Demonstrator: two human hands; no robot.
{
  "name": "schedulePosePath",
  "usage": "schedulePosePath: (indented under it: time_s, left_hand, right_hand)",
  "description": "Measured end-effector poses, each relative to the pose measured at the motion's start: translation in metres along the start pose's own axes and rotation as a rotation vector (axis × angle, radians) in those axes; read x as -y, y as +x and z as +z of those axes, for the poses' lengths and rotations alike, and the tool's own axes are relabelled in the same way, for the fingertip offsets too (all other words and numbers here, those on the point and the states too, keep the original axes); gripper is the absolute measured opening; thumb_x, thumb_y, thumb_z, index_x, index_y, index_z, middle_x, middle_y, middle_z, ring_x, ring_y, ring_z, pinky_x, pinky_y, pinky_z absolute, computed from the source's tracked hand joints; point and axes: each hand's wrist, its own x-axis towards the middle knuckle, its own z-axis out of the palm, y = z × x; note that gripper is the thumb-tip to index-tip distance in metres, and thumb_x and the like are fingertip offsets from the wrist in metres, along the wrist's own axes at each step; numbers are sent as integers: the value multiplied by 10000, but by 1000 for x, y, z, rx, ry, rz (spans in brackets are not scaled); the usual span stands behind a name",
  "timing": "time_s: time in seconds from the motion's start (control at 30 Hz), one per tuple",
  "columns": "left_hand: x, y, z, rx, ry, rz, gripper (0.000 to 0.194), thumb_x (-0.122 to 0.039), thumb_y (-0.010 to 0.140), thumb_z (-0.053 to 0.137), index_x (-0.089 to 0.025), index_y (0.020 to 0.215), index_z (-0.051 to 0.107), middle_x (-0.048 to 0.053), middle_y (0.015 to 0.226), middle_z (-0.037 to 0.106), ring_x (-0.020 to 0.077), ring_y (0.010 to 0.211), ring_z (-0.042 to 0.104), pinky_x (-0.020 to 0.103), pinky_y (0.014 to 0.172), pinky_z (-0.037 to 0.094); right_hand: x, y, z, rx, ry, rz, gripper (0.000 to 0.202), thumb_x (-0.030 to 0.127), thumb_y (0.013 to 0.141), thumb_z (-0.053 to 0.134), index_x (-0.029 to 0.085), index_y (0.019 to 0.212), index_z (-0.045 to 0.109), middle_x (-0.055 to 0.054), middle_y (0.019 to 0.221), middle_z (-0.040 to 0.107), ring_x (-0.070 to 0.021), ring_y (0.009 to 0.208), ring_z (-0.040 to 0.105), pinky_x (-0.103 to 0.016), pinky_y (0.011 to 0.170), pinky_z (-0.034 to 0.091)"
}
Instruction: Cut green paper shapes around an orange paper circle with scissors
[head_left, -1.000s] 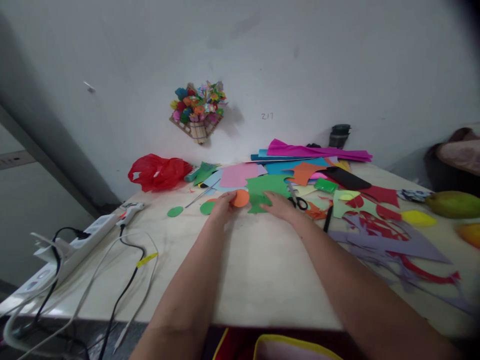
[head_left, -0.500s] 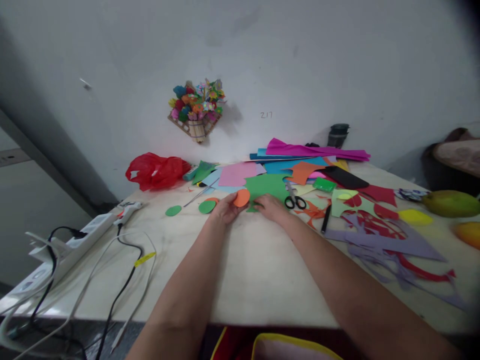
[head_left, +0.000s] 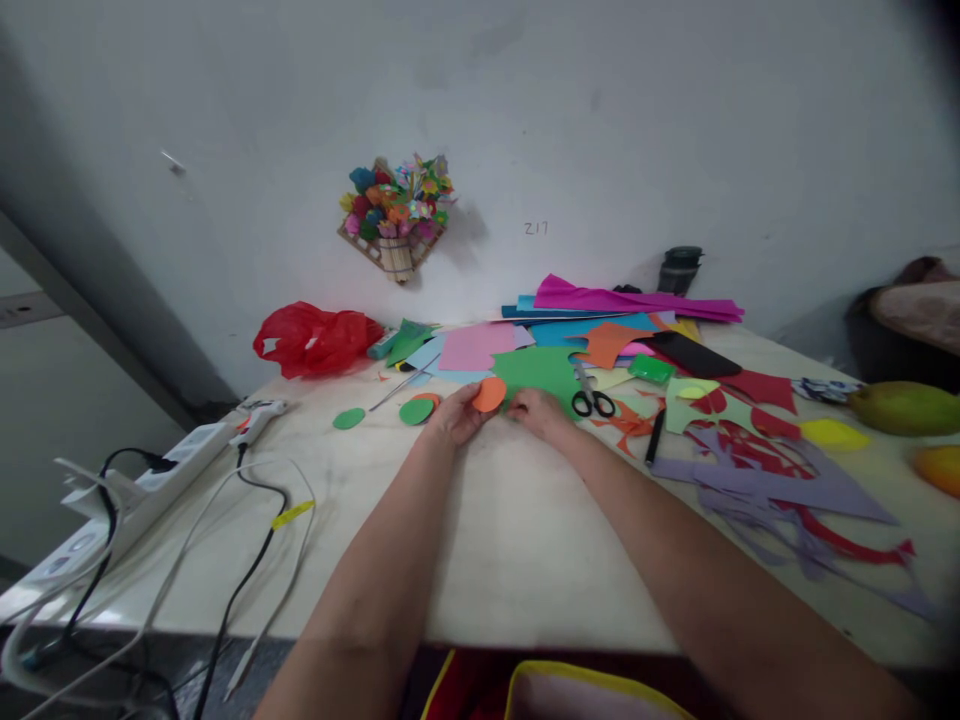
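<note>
An orange paper circle (head_left: 490,394) is pinched in my left hand (head_left: 459,416), raised a little off the table. Close by on the right, my right hand (head_left: 538,412) has its fingers closed together; whatever is in them is hidden. Behind both hands lies a green paper sheet (head_left: 536,368) with cut edges. Left of my left hand, a green paper circle (head_left: 415,411) overlaps orange paper, and another green circle (head_left: 349,418) lies alone. Black-handled scissors (head_left: 592,402) rest just right of my right hand.
A black pen (head_left: 655,436), a green packet (head_left: 651,370) and purple paper scraps (head_left: 795,490) lie on the right. A red plastic bag (head_left: 315,340) sits at back left. A white power strip (head_left: 161,475) with cables runs along the left. Rolled magenta paper (head_left: 637,298) lies at the back.
The orange circle in my left hand has shifted slightly right. A green piece under my right fingers no longer shows; that hand's fingers are more curled.
</note>
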Motion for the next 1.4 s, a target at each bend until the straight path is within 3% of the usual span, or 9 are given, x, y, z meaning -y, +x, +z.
schedulePosePath:
  time_s: [0.1, 0.23, 0.33, 0.43, 0.57, 0.7, 0.93, 1.17, 1.4]
  left_hand:
    - [-1, -2, 1, 2, -16, -13, 120, -135, 909, 549, -87, 957, 647, 139, 916, 713, 256, 936, 710, 416, 898, 592]
    - [-1, -2, 2, -12, -33, -40, 160, -109, 911, 535, -74, 1030, 636, 139, 905, 716, 251, 922, 717, 400, 860, 605]
    - [-1, -1, 1, -17, -37, -42, 213, -110, 908, 547, -73, 1100, 629, 148, 943, 721, 244, 914, 718, 377, 834, 611]
    - [-1, -3, 1, -13, -27, -38, 246, -111, 910, 542, -74, 1137, 627, 158, 995, 722, 234, 919, 714, 355, 829, 608]
    - [-2, -6, 1, 33, -17, -1, 246, -139, 930, 507, -67, 1127, 635, 164, 1017, 721, 245, 923, 712, 390, 836, 604]
    - [-5, -7, -2, 39, -28, 25, 234, -173, 954, 469, -75, 1071, 646, 157, 997, 727, 260, 908, 721, 430, 842, 599]
    - [-4, -4, -7, 72, -44, 26, 229, -193, 953, 479, -103, 1081, 646, 152, 1022, 732, 263, 950, 724, 435, 864, 586]
    - [0, -3, -4, 162, -33, -3, 284, -179, 933, 491, -99, 1174, 619, 135, 950, 736, 251, 883, 728, 437, 834, 597]
    - [-2, -6, -3, 133, -40, 3, 242, -174, 939, 477, -93, 1103, 635, 122, 885, 736, 235, 808, 727, 430, 823, 597]
  right_hand:
    - [-19, 1, -14, -159, 2, 129, 199, 216, 911, 575, 172, 913, 769, -94, 987, 753, -206, 932, 651, -275, 789, 450]
    - [-55, -6, -38, -477, -103, 501, 293, 184, 920, 488, 95, 1004, 755, -176, 1050, 723, -277, 990, 620, -353, 816, 432]
    - [-72, -15, -48, -653, -221, 633, 385, 123, 846, 508, 81, 1179, 698, -201, 1289, 636, -333, 1118, 574, -417, 891, 407]
    - [-72, -19, -50, -501, -258, 627, 377, 151, 863, 503, 97, 1170, 714, -205, 1210, 678, -333, 1109, 596, -415, 894, 413]
    - [-57, -18, -47, -224, -261, 470, 366, 222, 908, 489, 181, 1169, 743, -146, 1048, 752, -280, 1008, 665, -364, 865, 441]
    - [-43, -17, -44, -111, -250, 288, 345, 249, 921, 506, 189, 1141, 765, -125, 1136, 748, -274, 1081, 655, -348, 921, 445]
    - [-17, -13, -20, 67, -215, -108, 513, 112, 911, 512, 266, 1392, 597, -49, 1360, 648, -231, 1193, 587, -325, 969, 434]
    - [2, -8, -2, 59, -311, -107, 364, 167, 988, 420, 236, 1159, 734, -84, 1165, 717, -247, 1148, 584, -321, 879, 455]
    - [1, -7, -2, 22, -330, -115, 355, 244, 1008, 421, 242, 1193, 724, -116, 1147, 683, -243, 1153, 557, -309, 863, 443]
